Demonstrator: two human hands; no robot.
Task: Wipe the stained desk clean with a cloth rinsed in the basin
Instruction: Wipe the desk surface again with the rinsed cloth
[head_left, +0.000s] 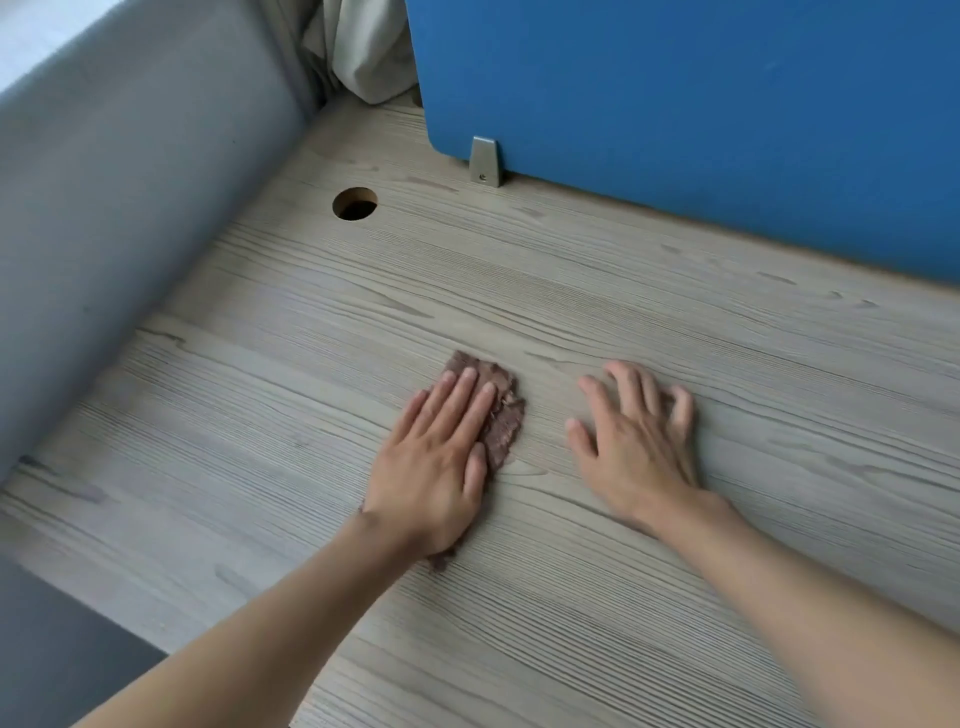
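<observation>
A small brown cloth (503, 410) lies flat on the pale wood-grain desk (291, 415). My left hand (441, 452) presses down on the cloth with straight fingers, covering most of it; only its far and right edges and a scrap near my wrist show. My right hand (634, 436) rests flat on the bare desk just right of the cloth, fingers spread, holding nothing. No stain stands out on the desk surface. The basin is out of view.
A blue divider panel (701, 104) on a metal bracket (485, 162) stands along the desk's far edge. A round cable hole (355, 203) is at the far left. A grey partition (119, 208) borders the left side, with pale fabric (363, 47) behind.
</observation>
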